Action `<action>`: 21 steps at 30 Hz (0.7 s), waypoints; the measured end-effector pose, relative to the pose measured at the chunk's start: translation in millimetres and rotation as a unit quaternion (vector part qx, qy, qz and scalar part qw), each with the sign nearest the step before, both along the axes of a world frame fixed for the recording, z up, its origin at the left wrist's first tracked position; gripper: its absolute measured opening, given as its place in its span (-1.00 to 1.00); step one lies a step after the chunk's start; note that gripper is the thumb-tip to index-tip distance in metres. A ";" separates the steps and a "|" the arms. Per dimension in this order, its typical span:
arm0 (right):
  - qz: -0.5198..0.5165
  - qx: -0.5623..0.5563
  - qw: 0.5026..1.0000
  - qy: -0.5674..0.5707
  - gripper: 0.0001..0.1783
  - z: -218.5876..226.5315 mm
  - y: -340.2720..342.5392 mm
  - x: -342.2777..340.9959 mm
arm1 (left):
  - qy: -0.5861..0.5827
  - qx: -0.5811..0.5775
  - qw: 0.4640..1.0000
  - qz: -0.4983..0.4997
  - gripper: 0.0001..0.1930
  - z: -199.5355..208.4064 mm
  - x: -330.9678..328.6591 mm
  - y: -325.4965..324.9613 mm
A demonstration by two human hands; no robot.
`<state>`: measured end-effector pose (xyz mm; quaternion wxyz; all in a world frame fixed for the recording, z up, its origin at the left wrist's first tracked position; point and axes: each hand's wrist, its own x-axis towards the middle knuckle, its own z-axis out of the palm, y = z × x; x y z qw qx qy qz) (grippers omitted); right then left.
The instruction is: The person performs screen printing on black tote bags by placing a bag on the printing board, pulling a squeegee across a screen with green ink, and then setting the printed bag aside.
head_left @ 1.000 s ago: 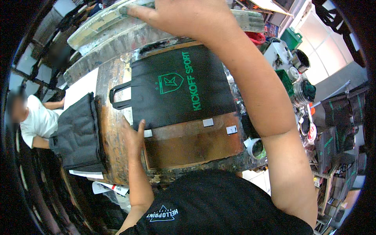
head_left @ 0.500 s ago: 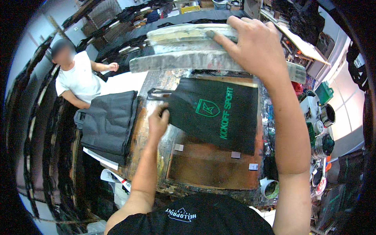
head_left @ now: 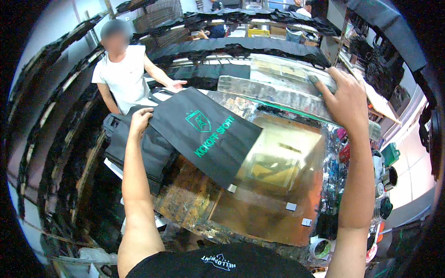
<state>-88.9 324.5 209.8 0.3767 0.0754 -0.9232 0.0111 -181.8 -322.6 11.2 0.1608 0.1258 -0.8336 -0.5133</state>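
Note:
My left hand (head_left: 141,121) pinches the upper left corner of a flat black tote bag (head_left: 218,153). The bag carries a green shield emblem and green lettering, and hangs slanted, partly over the printing board (head_left: 264,215). Behind the board, a worn screen-printing frame (head_left: 278,98) stands tilted up, with green ink along its lower edge. My right hand (head_left: 347,99) grips this frame near its right end, thumb on the near side. Beneath and left of the held bag lies a stack of black bags (head_left: 132,150).
Across the stack, a co-worker in a white shirt (head_left: 123,76) holds an open hand (head_left: 177,85) near the bag's handle. Small pale tabs (head_left: 291,206) sit on the board. A tape roll (head_left: 320,248), cans and a green container (head_left: 392,154) line the right side.
My left hand has lifted the printed bag off the board and carried it left toward the co-worker, baring the shiny board. In view, the frame and my right hand sit lower and further right.

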 end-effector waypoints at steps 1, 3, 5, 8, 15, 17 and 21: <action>0.018 -0.003 1.000 0.014 -0.39 1.2 -0.8 0.0 | 0.012 -0.063 0.997 0.036 -0.62 -13.6 1.1 -17.0; 0.010 -0.005 1.000 -0.004 -0.39 1.5 -0.6 -0.5 | 0.007 -0.129 0.987 0.097 -0.58 -40.8 11.1 -35.3; 0.013 -0.007 1.000 0.000 -0.40 -0.7 3.0 -3.3 | -0.100 -0.262 0.946 0.161 -0.26 -59.1 42.6 -33.3; 0.016 0.026 0.999 0.011 -0.38 -4.1 15.3 -13.1 | -0.081 -0.380 0.906 0.168 -0.16 -76.2 102.3 -0.6; 0.005 0.020 1.000 -0.003 -0.28 4.5 32.4 -34.6 | -0.148 -0.425 0.893 -0.018 -0.02 -89.5 193.5 8.1; -0.030 0.008 0.999 -0.014 -0.30 2.9 30.4 -32.1 | -0.198 -0.433 0.879 -0.034 -0.04 -106.2 197.2 12.0; -0.021 0.023 1.000 -0.002 -0.28 -6.9 26.4 -19.4 | -0.151 -0.443 0.884 -0.006 -0.09 -125.8 197.9 9.7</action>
